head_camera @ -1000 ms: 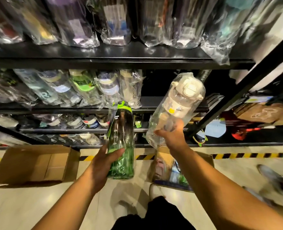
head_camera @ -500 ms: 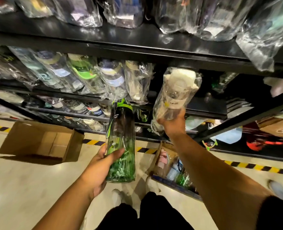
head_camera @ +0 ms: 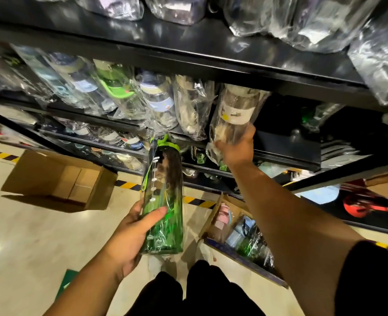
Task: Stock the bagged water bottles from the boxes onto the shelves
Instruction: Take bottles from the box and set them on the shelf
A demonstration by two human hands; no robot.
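Head cam, looking down both arms at some black racking, so I'll place everything off the middle shelf (head_camera: 286, 147).

The right hand (head_camera: 236, 149) is up at the front edge of the middle shelf. Its grip is curled tight round the bottom end of a bagged clear bottle (head_camera: 234, 115) with a white label. That bottle is tilted, with its top end leaning in over the middle shelf and tucked just under the board above. It sits right beside the last one in the row of bagged bottles (head_camera: 156, 101) filling the shelf's left part. Can't tell if its base is actually touching the shelf.

The left hand (head_camera: 131, 233) is lower, below and in front of the middle shelf. Its grip is wrapped round the lower half of a bagged green bottle (head_camera: 165, 190), thumb across the front. The bottle is roughly upright, cap end up, about level with the shelf's front edge.

Down on the floor below the middle shelf there's an open box of bottles (head_camera: 211, 224) under the right arm, with more bagged ones inside. A second box (head_camera: 58, 179) lies further left. Yellow-and-black tape (head_camera: 197, 200) runs along the floor between them.
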